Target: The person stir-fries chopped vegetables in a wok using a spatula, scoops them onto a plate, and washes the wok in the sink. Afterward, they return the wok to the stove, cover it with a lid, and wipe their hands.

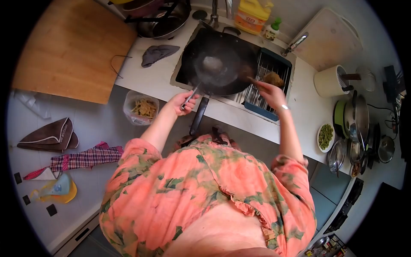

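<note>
A large black wok [231, 83] rests over the sink, its long black handle [199, 115] pointing toward me. My left hand [184, 103] is closed around the metal handle of a utensil [195, 91] that reaches over the wok's near rim. Inside the wok shows a shiny pale patch [212, 64]; the utensil's head cannot be made out. Over the wok's right rim, my right hand [272, 95] grips a brown wooden-looking handle [255, 81], its far end blurred inside the wok. Just beyond that hand, a tan fibrous scrubber [274, 79] lies on the drying rack [267, 64].
A grey cloth [159, 54] lies left of the sink, near a large wooden board [72, 47]. Behind stand a faucet [214, 17], a yellow jug [252, 16] and a green-topped pump bottle [272, 30]. A scrap bin [141, 108] hangs below the counter edge. Green food fills a bowl [326, 137] at right.
</note>
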A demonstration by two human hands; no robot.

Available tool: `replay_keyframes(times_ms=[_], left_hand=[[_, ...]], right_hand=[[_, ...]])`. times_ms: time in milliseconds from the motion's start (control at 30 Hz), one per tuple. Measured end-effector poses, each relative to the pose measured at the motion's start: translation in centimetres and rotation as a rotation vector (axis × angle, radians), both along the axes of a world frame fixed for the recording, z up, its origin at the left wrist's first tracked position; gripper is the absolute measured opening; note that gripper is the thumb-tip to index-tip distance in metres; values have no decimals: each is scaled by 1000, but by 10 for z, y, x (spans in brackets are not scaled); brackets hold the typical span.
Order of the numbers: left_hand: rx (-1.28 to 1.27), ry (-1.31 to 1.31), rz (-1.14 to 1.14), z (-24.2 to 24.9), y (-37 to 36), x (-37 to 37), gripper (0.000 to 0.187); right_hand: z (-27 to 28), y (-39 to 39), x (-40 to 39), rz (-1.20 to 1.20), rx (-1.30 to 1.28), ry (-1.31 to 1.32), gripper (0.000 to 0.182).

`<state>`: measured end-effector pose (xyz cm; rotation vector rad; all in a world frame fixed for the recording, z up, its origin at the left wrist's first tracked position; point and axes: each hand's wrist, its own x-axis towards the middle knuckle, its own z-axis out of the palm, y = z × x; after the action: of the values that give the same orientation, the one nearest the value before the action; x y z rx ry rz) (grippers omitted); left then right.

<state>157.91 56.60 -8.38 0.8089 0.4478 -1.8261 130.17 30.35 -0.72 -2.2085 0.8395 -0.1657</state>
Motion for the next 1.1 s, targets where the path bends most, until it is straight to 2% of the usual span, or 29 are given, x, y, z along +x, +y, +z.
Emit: replay_keyframes(times_ms=[33, 67, 100, 133, 167, 233, 267, 333, 400, 467, 500, 567, 600, 633, 700, 733, 833, 900, 967, 1000, 1033, 1100], left_hand=[[-26, 47, 26, -3, 1, -4, 27], [-13, 45, 28, 0, 2, -8, 26], [-14, 43, 33, 0, 3, -8, 26], [-10, 26, 12, -1, 4, -8, 26], [-6, 12, -9, -2, 6, -9, 26], [33, 24, 26, 0, 10, -11, 25], [14, 33, 43, -1, 12, -11, 26], [-2, 58, 67, -2, 13, -13, 26], [0, 17, 72, 5, 13, -17, 26], [15, 7, 67, 4, 11, -17, 27], [36, -9, 54, 3, 12, -18, 27], [26, -38, 40, 2, 11, -15, 28], [42, -91, 21, 2, 11, -14, 29], [60, -146, 1, 1, 11, -14, 30], [68, -161, 14, 7, 9, -17, 29], [85, -183, 30, 11, 9, -17, 29], [52, -59, 46, 23, 4, -14, 28], [12, 42, 59, 12, 5, -11, 28], [64, 113, 156, 11, 0, -10, 28], [62, 112, 149, 9, 0, -11, 28], [6, 175, 180, 6, 3, -12, 27], [-51, 234, 212, -4, 8, -15, 26]], right_hand=[[-38, -4, 34, 50, 110, -117, 38], [-34, 3, 75, 106, 86, 145, 39], [-57, 5, 106, 232, -170, 131, 35], [-67, 10, 135, 290, -224, 225, 33], [-85, 8, 154, 295, -223, 227, 33], [-124, -1, 189, 329, -366, 430, 35], [-134, -8, 197, 342, -419, 448, 42], [-134, -24, 219, 289, -467, 514, 42], [-122, -27, 215, 230, -517, 588, 42], [-99, -30, 206, 256, -598, 456, 40], [-87, -23, 198, 259, -601, 471, 40], [-67, -15, 183, 490, -446, 553, 42], [-80, -14, 177, 544, -469, 589, 45], [-89, -20, 172, 538, -469, 598, 45], [-94, -30, 169, 379, -544, 714, 44], [-104, -42, 171, 361, -653, 674, 43], [-111, -63, 186, 288, -748, 736, 42], [-72, -39, 183, 277, -702, 658, 37], [-52, -22, 175, 325, -376, 523, 31], [-61, -15, 171, 426, -390, 372, 26], [-72, -8, 171, 390, -286, 430, 26], [-98, 5, 182, 309, -340, 426, 27]])
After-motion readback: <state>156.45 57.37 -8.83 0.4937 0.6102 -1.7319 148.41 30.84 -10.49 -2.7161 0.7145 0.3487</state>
